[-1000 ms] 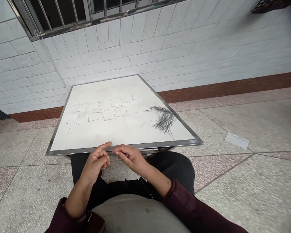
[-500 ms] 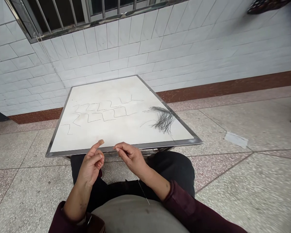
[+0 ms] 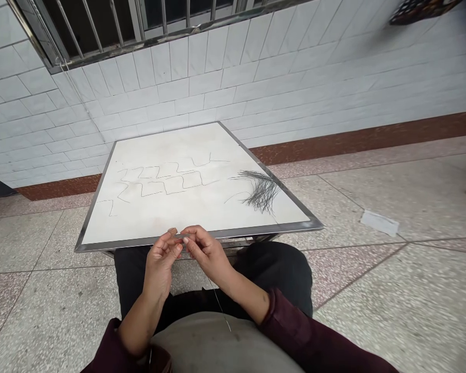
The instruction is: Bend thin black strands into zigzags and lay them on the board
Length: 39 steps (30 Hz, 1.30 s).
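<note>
My right hand (image 3: 208, 254) pinches a thin wire (image 3: 219, 304) between thumb and forefinger. A long end of the wire trails from below that hand, over my lap. My left hand (image 3: 163, 261) is closed close beside the right fingertips, thumb bent toward its fingers. The wire's upper part between the fingers is too fine to follow, but the left fingers seem to grip it. Both hands are at the near edge of a white-topped table (image 3: 155, 217). Several bent, zigzag wires (image 3: 173, 181) lie across its middle, and a dark heap of thin wires (image 3: 262, 191) lies at the right.
The table's grey metal edge (image 3: 202, 237) runs just beyond my hands. Behind the table stands a white tiled wall (image 3: 171, 98) with a barred window (image 3: 147, 20). A whitish flat piece (image 3: 379, 223) lies on the speckled floor at the right. My knees are under the near edge.
My left hand has moved right, up to the right fingertips, and its raised forefinger has bent in. The trailing wire end has shifted slightly left. The wires on the table look unchanged.
</note>
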Motion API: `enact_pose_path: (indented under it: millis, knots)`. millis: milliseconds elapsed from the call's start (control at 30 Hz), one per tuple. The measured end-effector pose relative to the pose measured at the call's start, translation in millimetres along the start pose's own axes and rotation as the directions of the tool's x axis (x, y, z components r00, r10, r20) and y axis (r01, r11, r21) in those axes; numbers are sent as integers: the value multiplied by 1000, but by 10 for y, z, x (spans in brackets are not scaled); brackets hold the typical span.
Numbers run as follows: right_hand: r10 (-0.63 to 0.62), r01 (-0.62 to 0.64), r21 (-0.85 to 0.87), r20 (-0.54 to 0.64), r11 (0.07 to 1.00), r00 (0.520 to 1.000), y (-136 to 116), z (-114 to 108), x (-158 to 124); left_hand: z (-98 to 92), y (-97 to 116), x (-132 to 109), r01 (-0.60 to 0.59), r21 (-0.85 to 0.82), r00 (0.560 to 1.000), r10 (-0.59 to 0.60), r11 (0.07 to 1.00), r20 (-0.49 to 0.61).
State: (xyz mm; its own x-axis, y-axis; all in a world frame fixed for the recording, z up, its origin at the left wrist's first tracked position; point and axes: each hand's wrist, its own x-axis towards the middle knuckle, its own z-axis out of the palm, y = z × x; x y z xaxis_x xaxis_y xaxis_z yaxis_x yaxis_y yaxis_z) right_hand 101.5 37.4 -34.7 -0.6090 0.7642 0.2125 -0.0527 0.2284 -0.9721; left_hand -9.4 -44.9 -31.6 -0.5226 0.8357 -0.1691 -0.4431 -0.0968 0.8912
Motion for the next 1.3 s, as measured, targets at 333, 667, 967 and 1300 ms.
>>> enact_pose_path:
  millis: [333,667,967,1300]
  knots:
    - [54,-62,67,124,996,991,89,51,-27,-12,31,33,-121,-66,982,110,990,-154]
    - [169,-206,249,164,946,972,33,132,-56,-26,79,41,-131,-64,990,127,989,-69]
    - [125,-178,217,239,960,963,98,139,-110,-67,143,87,-168,-52,970,155,984,-187]
    - [158,-201,216,201,955,967,71,127,-134,-103,209,66,-131,-22,978,126,991,-164]
